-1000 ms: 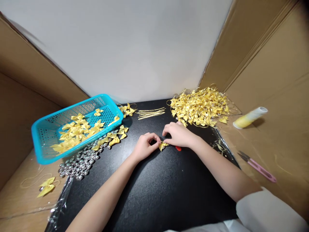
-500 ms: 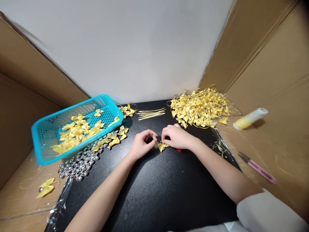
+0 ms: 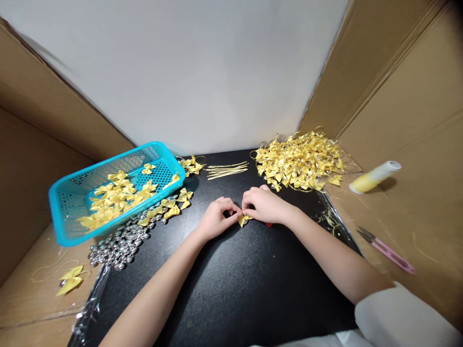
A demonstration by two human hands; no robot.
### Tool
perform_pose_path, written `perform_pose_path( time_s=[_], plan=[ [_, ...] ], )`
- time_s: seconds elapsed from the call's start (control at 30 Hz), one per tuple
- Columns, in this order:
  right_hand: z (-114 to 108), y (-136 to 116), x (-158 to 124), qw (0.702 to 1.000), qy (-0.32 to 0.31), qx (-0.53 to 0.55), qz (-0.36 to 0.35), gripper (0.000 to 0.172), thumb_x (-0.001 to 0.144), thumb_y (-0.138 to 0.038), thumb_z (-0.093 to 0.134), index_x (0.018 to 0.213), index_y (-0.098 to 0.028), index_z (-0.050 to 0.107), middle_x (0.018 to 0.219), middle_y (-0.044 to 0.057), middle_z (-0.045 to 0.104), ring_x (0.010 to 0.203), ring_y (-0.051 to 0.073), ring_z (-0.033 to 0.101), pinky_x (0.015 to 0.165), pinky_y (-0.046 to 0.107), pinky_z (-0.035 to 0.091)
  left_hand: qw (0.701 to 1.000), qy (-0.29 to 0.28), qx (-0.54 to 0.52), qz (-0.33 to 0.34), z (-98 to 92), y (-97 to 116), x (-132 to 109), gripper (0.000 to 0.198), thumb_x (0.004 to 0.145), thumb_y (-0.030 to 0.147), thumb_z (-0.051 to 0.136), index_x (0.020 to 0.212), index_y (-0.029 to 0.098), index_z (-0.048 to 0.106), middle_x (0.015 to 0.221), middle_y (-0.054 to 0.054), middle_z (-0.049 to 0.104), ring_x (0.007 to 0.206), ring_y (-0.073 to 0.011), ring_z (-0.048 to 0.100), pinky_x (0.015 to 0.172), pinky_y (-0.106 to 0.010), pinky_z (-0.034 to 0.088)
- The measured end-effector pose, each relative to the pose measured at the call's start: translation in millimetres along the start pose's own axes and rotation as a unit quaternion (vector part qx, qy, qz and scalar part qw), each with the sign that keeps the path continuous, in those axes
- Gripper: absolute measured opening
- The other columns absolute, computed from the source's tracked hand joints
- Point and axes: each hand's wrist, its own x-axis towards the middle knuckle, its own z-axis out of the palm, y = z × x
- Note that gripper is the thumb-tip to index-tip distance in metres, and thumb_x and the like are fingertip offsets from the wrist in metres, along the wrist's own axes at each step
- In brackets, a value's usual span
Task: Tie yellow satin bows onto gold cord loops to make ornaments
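Note:
Over the middle of the black tabletop (image 3: 231,289), my left hand (image 3: 219,218) and my right hand (image 3: 265,205) meet at the fingertips. Both are closed in a pinch at a yellow ribbon bow (image 3: 243,220), which hangs just below the fingers with a small shiny bead beside it. What thin piece the left fingertips grip is too small to make out. A bit of something red (image 3: 268,224) peeks out from under my right hand.
At left stands a turquoise basket (image 3: 58,212) of yellow bows, with silver beads (image 3: 121,246) along it. Cut gold cords (image 3: 227,170) lie at the back. A heap of corded bows (image 3: 298,161) is back right. Thread snips (image 3: 387,253) and a thread cone (image 3: 374,177) lie on cardboard at right.
My left hand has moved slightly right, so its fingertips now touch those of my right hand at the bow. The dark gap between them has closed. My right hand stays in place.

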Motion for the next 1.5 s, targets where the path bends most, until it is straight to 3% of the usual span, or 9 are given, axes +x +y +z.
perform_pose_path(
  time_s=[1.07, 1.5],
  plan=[
    [-5.7, 17.7, 2.0, 0.994, 0.087, -0.041, 0.046, 0.012, 0.091, -0.02, 0.061, 0.08, -0.019, 0.067, 0.096, 0.003, 0.071, 0.095, 0.02, 0.057, 0.086, 0.038, 0.029, 0.997, -0.058, 0.017, -0.038, 8.7, 13.4, -2.8, 0.018, 0.085, 0.022, 0.055, 0.071, 0.019, 0.066, 0.077, -0.001, 0.067, 0.077, -0.0171, 0.053, 0.077, -0.031, 0.037],
    [-8.7, 32.0, 1.0, 0.989, 0.129, -0.065, 0.033, 0.014, 0.092, -0.021, 0.058, 0.081, -0.02, 0.067, 0.09, 0.003, 0.074, 0.092, 0.02, 0.055, 0.086, 0.038, 0.026, 0.997, -0.024, 0.017, -0.069, 13.8, 15.8, -2.8, 0.018, 0.085, 0.022, 0.056, 0.07, 0.02, 0.066, 0.075, 0.0, 0.069, 0.077, -0.0171, 0.056, 0.076, -0.031, 0.038]
  ],
)
